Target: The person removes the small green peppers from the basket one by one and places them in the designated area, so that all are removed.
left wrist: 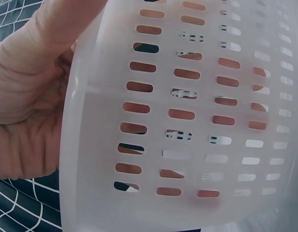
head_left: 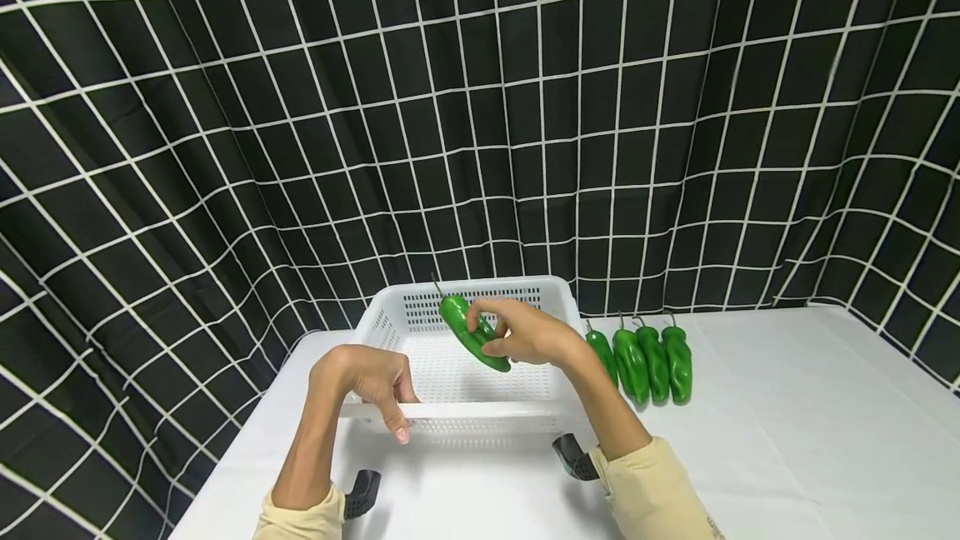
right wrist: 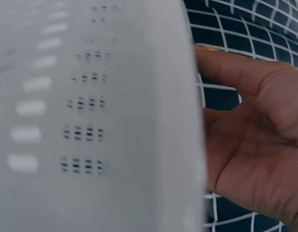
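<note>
My right hand (head_left: 528,332) holds a long green pepper (head_left: 460,327) by its lower part, above the inside of a white plastic basket (head_left: 450,411). The pepper is tilted, its thin stem pointing up and to the left. At the basket's near rim, on the left, my left hand (head_left: 367,373) grips the edge, thumb outside and fingers reaching inside. The left wrist view shows fingers through the slots of the basket wall (left wrist: 100,145). In the right wrist view the basket wall hides the fingertips and the pepper; the palm (right wrist: 255,140) shows beyond it.
Several more green peppers (head_left: 632,363) lie side by side on the white table (head_left: 780,423), right of the basket, stems pointing away. A black curtain (head_left: 480,123) with a white grid stands behind. Black wrist mounts (head_left: 363,493) stick out from both sleeves.
</note>
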A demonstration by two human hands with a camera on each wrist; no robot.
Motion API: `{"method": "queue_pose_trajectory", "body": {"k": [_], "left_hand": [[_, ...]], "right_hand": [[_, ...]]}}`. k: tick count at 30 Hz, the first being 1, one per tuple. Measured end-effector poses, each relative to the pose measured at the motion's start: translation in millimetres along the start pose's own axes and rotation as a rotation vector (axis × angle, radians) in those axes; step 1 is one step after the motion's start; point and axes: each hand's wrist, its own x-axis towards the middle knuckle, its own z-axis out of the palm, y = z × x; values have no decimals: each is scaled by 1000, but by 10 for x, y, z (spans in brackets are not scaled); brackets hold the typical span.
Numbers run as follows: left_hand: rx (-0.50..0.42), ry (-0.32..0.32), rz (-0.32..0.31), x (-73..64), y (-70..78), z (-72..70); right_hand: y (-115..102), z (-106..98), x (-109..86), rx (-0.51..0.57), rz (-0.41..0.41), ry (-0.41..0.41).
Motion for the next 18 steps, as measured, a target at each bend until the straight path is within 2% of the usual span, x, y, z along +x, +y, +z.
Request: {"method": "queue_pose_trajectory", "body": {"k": [5, 18], "left_hand": [[-4, 2, 9, 19, -5, 8], [-26, 29, -41, -31, -8, 2]], "right_hand": [[59, -132, -88, 51, 36, 59], [186, -469, -300, 29, 141, 124]]}}
